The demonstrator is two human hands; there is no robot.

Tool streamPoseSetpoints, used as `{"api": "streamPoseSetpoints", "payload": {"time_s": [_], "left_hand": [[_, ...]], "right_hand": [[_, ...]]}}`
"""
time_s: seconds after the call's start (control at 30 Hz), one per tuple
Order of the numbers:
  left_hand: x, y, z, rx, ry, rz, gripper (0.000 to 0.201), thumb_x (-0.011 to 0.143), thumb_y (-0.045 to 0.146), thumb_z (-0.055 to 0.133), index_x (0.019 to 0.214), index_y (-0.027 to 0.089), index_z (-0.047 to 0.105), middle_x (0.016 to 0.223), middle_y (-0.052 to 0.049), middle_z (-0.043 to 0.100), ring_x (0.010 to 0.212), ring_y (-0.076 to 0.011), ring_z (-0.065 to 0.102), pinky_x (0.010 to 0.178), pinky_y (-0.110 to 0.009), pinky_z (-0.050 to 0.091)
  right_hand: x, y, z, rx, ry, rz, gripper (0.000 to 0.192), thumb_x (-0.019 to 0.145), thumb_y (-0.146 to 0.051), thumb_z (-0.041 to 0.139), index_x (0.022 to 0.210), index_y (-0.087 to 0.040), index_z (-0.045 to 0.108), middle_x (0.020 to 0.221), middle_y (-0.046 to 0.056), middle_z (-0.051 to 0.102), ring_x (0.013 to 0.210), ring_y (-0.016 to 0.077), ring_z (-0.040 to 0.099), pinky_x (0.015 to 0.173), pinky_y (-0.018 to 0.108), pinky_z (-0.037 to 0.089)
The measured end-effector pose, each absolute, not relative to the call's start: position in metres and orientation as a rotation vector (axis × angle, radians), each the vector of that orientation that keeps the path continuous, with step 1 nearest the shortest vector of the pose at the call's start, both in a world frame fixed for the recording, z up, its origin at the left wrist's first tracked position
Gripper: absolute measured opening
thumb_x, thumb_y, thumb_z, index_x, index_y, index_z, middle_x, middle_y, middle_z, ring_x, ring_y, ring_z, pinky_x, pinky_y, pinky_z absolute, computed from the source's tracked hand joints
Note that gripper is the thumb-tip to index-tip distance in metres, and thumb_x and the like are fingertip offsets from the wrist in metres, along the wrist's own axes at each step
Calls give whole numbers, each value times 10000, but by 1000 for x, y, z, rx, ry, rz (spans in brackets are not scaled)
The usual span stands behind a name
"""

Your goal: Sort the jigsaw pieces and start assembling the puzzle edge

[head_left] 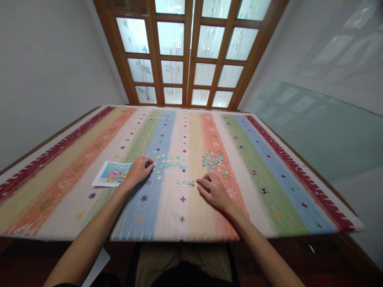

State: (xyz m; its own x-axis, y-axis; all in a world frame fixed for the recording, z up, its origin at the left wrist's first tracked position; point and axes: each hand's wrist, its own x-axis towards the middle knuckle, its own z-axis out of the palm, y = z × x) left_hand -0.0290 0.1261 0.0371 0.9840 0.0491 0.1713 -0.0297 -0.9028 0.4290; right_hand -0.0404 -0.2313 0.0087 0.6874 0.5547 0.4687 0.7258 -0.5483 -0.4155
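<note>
A striped woven mat [89,159] in red, yellow, orange, green and blue bands covers a wooden table [344,239]; small cross shapes dot the stripes; behind it stands a wooden door [191,56] with frosted glass panes; plain white walls [44,71] flank it; a glass sheet [323,131] leans on the right.

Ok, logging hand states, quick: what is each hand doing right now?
Left hand: curled, fingertips on a puzzle piece.
Right hand: open, flat, holding nothing, beside joined pieces.

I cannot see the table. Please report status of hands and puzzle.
Left hand pinching a dark piece. Right hand flat beside joined strip. Nothing in the way.
</note>
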Motion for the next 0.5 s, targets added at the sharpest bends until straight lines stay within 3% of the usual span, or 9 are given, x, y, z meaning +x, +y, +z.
{"api": "streamPoseSetpoints", "payload": {"time_s": [0.5], "left_hand": [[-22, 126, 35, 2710, -1, 239, 210, 877, 347, 542, 831, 189, 672, 910, -110, 693, 915, -274, 638, 910, -404, 491]], "right_hand": [[-41, -231, 12, -2320, -971, -365, 166, 962, -240, 579, 1039, -198, 719, 949, 96, 603, 888, 239, 562, 819, 403, 487]]}}
